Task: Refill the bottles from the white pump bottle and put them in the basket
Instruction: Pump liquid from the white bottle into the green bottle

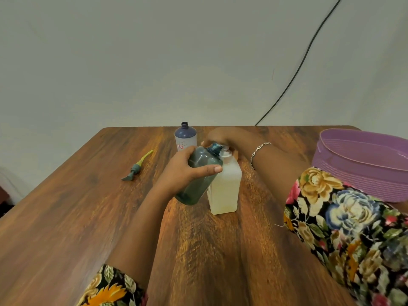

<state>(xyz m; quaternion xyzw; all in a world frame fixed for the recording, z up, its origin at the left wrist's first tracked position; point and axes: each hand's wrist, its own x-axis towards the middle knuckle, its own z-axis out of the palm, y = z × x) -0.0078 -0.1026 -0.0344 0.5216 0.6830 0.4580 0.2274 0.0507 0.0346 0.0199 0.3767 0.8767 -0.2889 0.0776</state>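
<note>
Mid-frame, on a glossy wood-grain table (88, 217), the left hand (187, 171) was clamped round a smoky teal translucent bottle (198, 184), cylindrical and uncapped. Its long axis was tilted, with the threaded neck pointing to the upper right and the base to the lower left. The neck met the top of the white pump bottle (225, 191), a frosted, square-shouldered bottle standing upright just to its right. The right hand (223, 138) lay over the pump; blur hid whether it gripped or pressed. A ribbed purple plastic basket (362, 164) sat at the right edge.
</note>
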